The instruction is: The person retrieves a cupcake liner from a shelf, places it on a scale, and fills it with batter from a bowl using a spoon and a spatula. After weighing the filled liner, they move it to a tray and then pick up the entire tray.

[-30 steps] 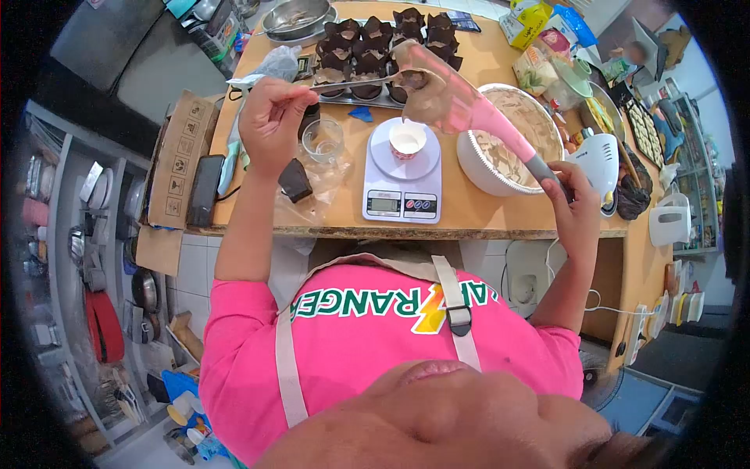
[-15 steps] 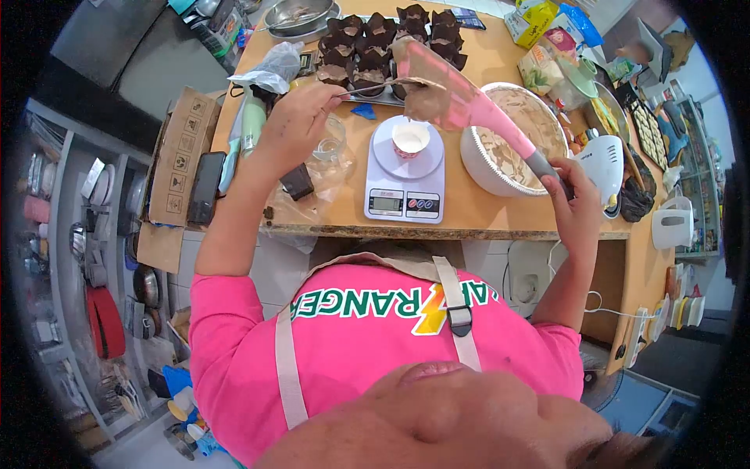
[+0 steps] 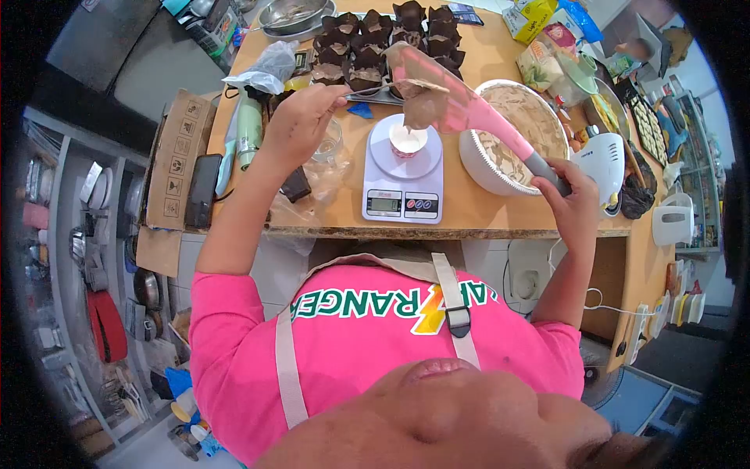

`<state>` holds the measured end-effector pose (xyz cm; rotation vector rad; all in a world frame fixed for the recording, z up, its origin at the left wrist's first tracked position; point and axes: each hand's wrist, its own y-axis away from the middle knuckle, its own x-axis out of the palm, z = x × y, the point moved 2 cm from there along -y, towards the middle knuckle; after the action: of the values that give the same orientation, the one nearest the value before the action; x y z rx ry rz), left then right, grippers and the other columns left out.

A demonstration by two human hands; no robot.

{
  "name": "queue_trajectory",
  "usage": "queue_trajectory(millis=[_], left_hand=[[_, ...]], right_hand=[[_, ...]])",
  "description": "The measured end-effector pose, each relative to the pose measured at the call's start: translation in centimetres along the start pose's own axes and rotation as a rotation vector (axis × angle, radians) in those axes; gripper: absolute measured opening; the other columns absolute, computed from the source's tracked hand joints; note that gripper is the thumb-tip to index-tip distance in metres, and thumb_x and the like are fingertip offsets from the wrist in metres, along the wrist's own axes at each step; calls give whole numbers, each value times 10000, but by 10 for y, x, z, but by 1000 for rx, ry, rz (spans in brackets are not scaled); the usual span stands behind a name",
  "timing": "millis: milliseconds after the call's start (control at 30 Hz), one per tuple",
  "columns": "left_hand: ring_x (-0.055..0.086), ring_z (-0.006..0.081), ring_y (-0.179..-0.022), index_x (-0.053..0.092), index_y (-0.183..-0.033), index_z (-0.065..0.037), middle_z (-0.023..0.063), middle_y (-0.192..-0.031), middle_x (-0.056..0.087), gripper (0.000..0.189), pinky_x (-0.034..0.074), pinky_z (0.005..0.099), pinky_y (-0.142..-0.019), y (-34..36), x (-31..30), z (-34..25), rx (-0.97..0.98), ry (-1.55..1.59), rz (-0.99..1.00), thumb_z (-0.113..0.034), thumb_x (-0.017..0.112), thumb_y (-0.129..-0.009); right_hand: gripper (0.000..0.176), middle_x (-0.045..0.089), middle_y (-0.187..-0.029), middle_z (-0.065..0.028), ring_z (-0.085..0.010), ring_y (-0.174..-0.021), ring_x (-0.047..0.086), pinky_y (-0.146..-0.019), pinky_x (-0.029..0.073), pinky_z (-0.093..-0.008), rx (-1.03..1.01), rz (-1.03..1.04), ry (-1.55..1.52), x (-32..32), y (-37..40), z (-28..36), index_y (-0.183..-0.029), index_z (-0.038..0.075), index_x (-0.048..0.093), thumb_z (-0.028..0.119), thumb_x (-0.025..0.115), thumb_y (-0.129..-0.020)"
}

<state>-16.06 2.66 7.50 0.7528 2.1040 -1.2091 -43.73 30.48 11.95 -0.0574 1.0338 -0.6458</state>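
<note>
My left hand (image 3: 301, 129) is closed round the handle of a metal spoon (image 3: 366, 91), its far end coated in brown batter. In my right hand (image 3: 572, 199) is the grey handle of a pink spatula (image 3: 488, 113), its blade tilted up to the left. Spoon and spatula meet, and a clump of brown batter (image 3: 422, 111) hangs between them. Directly below stands a small white paper cup (image 3: 408, 142) on a white kitchen scale (image 3: 402, 184). Beside the spatula is a white bowl (image 3: 486, 166) with brown batter smeared over its inside.
Several dark paper-lined cups (image 3: 371, 48) with brown filling stand on a tray at the back. A white hand mixer (image 3: 600, 166) lies right of the bowl. At left are a green bottle (image 3: 250, 129), a phone (image 3: 205, 187) and a cardboard box (image 3: 178, 156).
The batter clump has gathered lower and rounder beneath the spoon, over the cup. My right hand and the spatula have shifted slightly; both hands keep their hold.
</note>
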Motion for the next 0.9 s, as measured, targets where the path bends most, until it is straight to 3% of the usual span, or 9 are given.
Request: queue_trajectory(millis=[500, 700, 833, 900], left_hand=[[578, 360, -822, 622, -1025, -9, 173, -828, 580, 243, 457, 412, -725, 19, 10, 9, 20, -40, 104, -197, 483, -960], [578, 337, -788, 603, -918, -7, 150, -818, 598, 139, 464, 415, -702, 21, 9, 3, 17, -112, 139, -134, 551, -894], [578, 336, -783, 601, -907, -9, 145, -804, 595, 123, 460, 418, -691, 25, 12, 6, 49, -113, 127, -122, 570, -870], [558, 363, -804, 594, -951, -25, 161, -796, 541, 154, 441, 429, -721, 28, 14, 7, 79, -83, 169, -155, 522, -913]], right_hand=[[331, 680, -794, -134, -196, -672, 637, -628, 482, -310, 25, 41, 8, 12, -6, -3, -1003, 19, 672, 209, 781, -755], [328, 671, -775, -149, -229, -666, 643, -626, 484, -324, -5, 44, 47, 17, -4, -1, -1002, 21, 670, 223, 772, -765], [331, 679, -805, -151, -237, -687, 655, -639, 492, -327, -13, 28, 49, 16, -4, 3, -1005, 14, 669, 212, 774, -762], [332, 681, -816, -152, -238, -697, 659, -644, 495, -327, -25, 2, 32, 14, -3, 3, -1004, 11, 668, 208, 776, -760]])
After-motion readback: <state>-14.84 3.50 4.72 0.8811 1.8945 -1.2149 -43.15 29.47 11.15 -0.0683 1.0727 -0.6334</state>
